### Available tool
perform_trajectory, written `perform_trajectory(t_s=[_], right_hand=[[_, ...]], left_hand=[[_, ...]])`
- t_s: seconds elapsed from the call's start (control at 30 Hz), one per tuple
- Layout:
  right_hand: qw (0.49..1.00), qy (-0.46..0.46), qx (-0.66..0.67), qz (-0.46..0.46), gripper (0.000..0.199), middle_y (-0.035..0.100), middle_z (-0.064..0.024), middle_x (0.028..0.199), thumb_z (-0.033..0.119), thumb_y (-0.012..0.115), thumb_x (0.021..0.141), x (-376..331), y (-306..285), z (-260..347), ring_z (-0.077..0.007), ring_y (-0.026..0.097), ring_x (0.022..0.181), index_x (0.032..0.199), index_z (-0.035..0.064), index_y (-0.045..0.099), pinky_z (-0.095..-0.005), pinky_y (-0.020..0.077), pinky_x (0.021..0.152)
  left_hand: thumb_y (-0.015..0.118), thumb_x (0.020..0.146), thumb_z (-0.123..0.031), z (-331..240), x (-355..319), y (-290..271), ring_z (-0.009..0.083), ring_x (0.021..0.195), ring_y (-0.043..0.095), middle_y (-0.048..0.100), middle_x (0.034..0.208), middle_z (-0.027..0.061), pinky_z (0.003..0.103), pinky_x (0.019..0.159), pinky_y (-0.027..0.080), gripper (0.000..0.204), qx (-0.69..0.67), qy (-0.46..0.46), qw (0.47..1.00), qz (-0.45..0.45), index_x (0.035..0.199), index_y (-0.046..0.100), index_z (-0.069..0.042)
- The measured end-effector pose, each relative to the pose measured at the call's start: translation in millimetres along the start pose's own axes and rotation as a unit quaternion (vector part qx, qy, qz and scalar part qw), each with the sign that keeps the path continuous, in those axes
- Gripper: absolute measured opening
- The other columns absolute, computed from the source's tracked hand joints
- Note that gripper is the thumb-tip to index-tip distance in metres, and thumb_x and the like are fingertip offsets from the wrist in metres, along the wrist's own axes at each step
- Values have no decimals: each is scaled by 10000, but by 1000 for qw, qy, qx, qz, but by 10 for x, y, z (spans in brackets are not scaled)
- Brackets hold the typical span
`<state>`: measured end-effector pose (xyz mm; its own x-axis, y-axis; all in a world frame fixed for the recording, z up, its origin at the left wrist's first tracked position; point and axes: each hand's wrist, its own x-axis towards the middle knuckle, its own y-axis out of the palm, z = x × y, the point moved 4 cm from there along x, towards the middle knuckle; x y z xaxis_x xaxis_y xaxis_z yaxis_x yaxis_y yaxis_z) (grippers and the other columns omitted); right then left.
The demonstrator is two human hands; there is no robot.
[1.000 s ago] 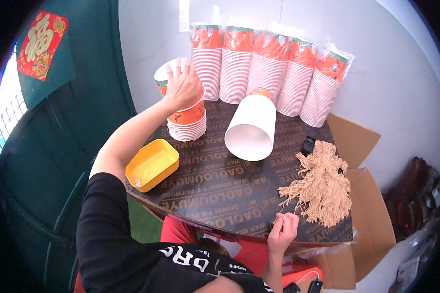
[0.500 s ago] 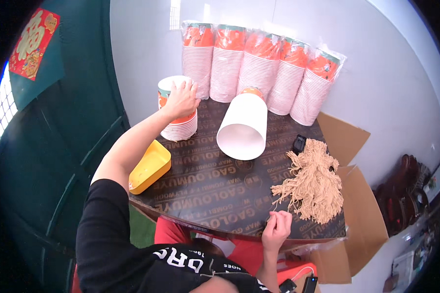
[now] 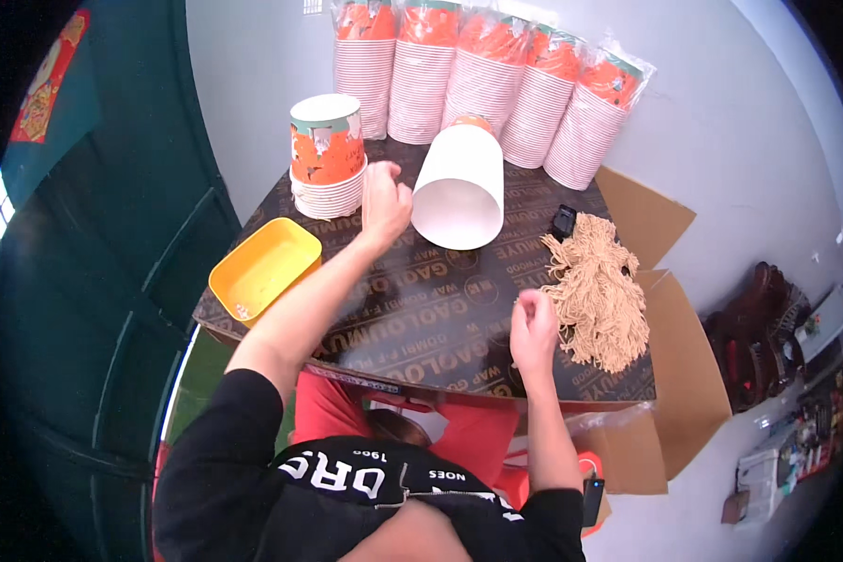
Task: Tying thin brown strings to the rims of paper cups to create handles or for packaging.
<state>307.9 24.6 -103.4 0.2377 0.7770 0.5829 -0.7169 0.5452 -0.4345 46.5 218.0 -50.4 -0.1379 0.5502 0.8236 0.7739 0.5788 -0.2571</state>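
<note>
Reading the left hand point(image 3: 385, 201) first: fingers curled, sitting between the short stack of orange-and-green paper cups point(image 3: 328, 155) and the white paper cylinder point(image 3: 459, 187). I can't tell if that grip is closed or has anything in it, and can't call contact with the cups, only that it's right beside them. Cup stack is upright, rims down, far left part of the dark printed counter point(image 3: 407, 351). Cylinder lies on its side, open end facing the wearer, bit of orange showing at its far end

Right hand point(image 3: 532, 328): fingers curled in, just left of the tan string bundle point(image 3: 604, 314), over the counter's right half. I can't tell if it's pinching a strand, fingertips too small for me. Bundle lies in a loose heap, small black box point(image 3: 564, 222) against its upper left

Rest: yellow tray point(image 3: 270, 264) near the left edge, a few small bits in its near corner; five bagged cup stacks point(image 3: 482, 80) upright along the back; cardboard box point(image 3: 688, 365) beyond the right edge
</note>
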Motion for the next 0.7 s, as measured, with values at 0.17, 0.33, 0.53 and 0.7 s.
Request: perform_trajectory(t_s=[0.17, 0.33, 0.53, 0.7], right_hand=[[1000, 7, -3, 30, 252, 595, -170, 1036, 5, 597, 876, 533, 455, -257, -287, 638, 877, 1122, -14, 546, -381, 522, 801], [999, -4, 28, -16, 302, 591, -185, 1065, 13, 636, 865, 859, 783, -358, -279, 647, 881, 1141, -41, 524, -385, 523, 811], [994, 37, 90, -46, 164, 604, -122, 879, 86, 627, 910, 940, 960, -511, -245, 604, 804, 1024, -15, 566, -364, 495, 765], [993, 20, 100, -63, 132, 597, -47, 807, 62, 648, 900, 943, 993, -597, -121, 576, 716, 964, -13, 560, -277, 484, 675]], left_hand=[[569, 792, 8, 210, -454, 188, 303, 908, 561, 537, 985, 194, 408, 843, 471, 290, -83, -184, 979, 6, 1073, 514, 52], [650, 865, -40, 338, -579, 277, 187, 772, 608, 606, 839, 99, 333, 728, 511, 169, -126, -175, 976, 7, 995, 550, -2], [674, 867, -60, 292, -639, 283, 178, 736, 610, 612, 794, 88, 327, 699, 508, 152, -153, -190, 969, 36, 947, 558, -3], [688, 861, -76, 274, -676, 318, 174, 739, 607, 620, 808, 86, 324, 700, 511, 169, -176, -212, 961, 34, 974, 591, 3]])
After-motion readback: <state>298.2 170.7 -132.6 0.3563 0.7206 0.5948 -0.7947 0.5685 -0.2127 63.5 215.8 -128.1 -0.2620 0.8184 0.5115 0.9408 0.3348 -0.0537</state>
